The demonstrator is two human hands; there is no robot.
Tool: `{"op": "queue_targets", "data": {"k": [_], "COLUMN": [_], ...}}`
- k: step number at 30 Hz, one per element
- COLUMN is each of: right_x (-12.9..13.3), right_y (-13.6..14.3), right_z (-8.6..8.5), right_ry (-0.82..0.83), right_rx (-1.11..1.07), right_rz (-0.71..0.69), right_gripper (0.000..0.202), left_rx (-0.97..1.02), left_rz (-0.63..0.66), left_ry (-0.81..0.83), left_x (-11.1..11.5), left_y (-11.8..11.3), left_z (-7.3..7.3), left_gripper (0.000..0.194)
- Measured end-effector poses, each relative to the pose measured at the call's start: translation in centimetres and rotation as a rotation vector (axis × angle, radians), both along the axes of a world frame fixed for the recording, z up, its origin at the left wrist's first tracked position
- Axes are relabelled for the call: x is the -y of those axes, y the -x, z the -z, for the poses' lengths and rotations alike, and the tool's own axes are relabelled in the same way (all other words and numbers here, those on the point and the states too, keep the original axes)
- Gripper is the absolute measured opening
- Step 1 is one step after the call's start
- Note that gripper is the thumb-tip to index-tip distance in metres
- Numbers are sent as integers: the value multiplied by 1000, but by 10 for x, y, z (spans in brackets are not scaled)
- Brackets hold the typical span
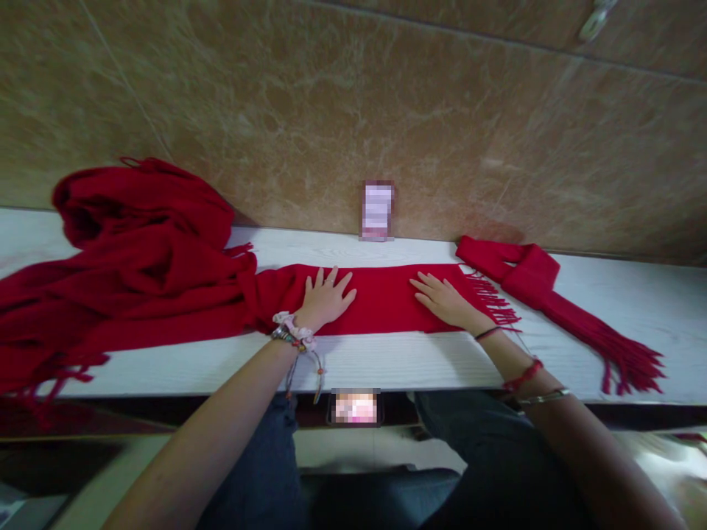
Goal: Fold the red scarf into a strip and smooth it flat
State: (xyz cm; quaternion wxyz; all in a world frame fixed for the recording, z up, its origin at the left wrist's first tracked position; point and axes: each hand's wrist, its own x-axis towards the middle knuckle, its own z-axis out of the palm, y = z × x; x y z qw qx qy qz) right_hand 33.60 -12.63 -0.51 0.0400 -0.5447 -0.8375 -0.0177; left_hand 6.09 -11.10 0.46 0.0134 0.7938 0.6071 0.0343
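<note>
A red fringed scarf (381, 298) lies spread flat along the white tabletop, its fringe toward the right. Fingers spread, my left hand (325, 300) rests palm down on the scarf, near where the cloth begins to bunch. My right hand (445, 300) lies flat on the same scarf, close to its fringed end, with the fingers stretched out to the left. Neither hand grips anything. To the left, a large heap of red cloth (149, 258) with loose fringe meets the flat part; where one piece ends and another begins I cannot tell.
A folded red scarf (530, 276) with a knotted-looking fringe lies at the right. A blurred phone-like object (378, 210) leans on the brown marbled wall (276, 118). Another blurred screen (356, 407) shows at the front edge of the white tabletop (381, 368), above my legs.
</note>
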Motion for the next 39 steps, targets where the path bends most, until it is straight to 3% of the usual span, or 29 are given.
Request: {"op": "queue_targets", "data": {"k": [4,7,10,14,19,24,29,34,39], "right_x": [-5,-5,2,23,45,50,50,54,55], "right_y": [-40,-44,-19,40,101,124,134,146,153], "right_z": [5,2,-11,-30,-34,-32,-38,-43,-39], "right_ry": [-50,-124,-207,-168,-114,-39,-7,-11,-71], "right_rx": [-4,6,-33,-77,-54,-1,38,115,123], "right_rz": [160,207,113,-214,-414,-469,-476,-450,-389], "right_gripper": [47,46,45,43,44,36,32,33,30], "left_rx": [19,28,27,5,-54,-105,-116,-69,-65], "left_rz": [-2,-2,27,95,225,360,458,427,403], "left_ry": [15,31,63,64,-3,77,106,166,261], "left_x": [1,3,-1,-16,-31,-42,-72,-98,-107], "left_y": [0,0,2,14,33,47,51,48,48], "left_z": [0,-1,-5,-16,-15,-6,-20,-34,-40], "left_gripper": [54,55,56,56,51,51,45,39,30]}}
